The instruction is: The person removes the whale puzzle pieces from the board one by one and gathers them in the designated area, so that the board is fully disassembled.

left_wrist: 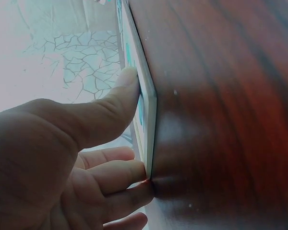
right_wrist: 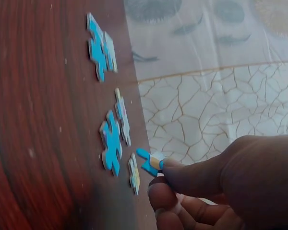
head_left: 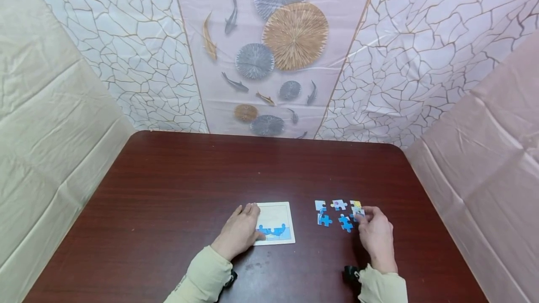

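My left hand (head_left: 239,230) holds the left side of a white-framed puzzle board (head_left: 273,207); the thumb lies over its face and the fingers are against its edge. Blue joined puzzle pieces (head_left: 278,233) fill the lower part of the board, partly under the thumb. My right hand (head_left: 376,237) pinches a puzzle piece (right_wrist: 152,163) between thumb and fingertips, raised off the table. Close by lie loose pieces: a blue one (head_left: 345,223), a yellow-and-white one (head_left: 355,204), and a pale one (head_left: 338,205).
Further left in the loose group are a blue piece (head_left: 324,219) and a light blue-and-white piece (head_left: 320,205). The dark reddish wooden table (head_left: 189,176) extends around the board. Patterned cloth (head_left: 143,36) hangs behind it, and plain cloth walls stand at both sides.
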Tool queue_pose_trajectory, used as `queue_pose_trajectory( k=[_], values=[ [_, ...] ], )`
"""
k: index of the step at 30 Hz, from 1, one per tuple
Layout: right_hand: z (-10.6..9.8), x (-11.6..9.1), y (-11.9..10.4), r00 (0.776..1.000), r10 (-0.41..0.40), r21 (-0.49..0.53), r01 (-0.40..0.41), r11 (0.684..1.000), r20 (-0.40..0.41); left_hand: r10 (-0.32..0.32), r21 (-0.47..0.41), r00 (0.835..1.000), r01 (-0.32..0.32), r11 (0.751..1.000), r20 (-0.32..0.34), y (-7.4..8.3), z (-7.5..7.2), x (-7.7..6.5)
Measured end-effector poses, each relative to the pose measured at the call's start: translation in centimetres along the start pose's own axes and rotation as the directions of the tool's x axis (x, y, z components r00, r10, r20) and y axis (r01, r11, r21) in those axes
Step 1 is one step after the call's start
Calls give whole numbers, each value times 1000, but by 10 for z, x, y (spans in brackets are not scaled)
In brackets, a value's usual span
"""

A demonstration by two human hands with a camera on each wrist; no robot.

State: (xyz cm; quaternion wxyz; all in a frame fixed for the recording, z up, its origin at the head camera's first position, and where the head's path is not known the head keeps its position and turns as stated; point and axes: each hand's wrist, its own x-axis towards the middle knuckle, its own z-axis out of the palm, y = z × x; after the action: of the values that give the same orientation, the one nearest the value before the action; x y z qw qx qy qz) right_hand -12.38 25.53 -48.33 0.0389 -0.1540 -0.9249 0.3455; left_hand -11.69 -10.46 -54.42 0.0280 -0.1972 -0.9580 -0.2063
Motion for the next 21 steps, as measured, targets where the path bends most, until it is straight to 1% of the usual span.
queue_pose_trajectory(
  k=[2,10,16,21],
  values=[
    [-3,-2,-2,1000,-3,-14,3,1000,1,-1,-1,1000,1,1000,1,0,0,0],
    [-6,0,0,996,58,-60,-54,997,68,0,-5,1000,0,1000,-3,0,0,-1],
    [-4,1,3,996,61,-121,-52,991,70,7,11,1000,-7,1000,-10,-2,4,0],
    [-4,2,5,996,65,-145,-55,988,66,16,22,1000,-15,1000,-25,-3,5,0]
  ],
)
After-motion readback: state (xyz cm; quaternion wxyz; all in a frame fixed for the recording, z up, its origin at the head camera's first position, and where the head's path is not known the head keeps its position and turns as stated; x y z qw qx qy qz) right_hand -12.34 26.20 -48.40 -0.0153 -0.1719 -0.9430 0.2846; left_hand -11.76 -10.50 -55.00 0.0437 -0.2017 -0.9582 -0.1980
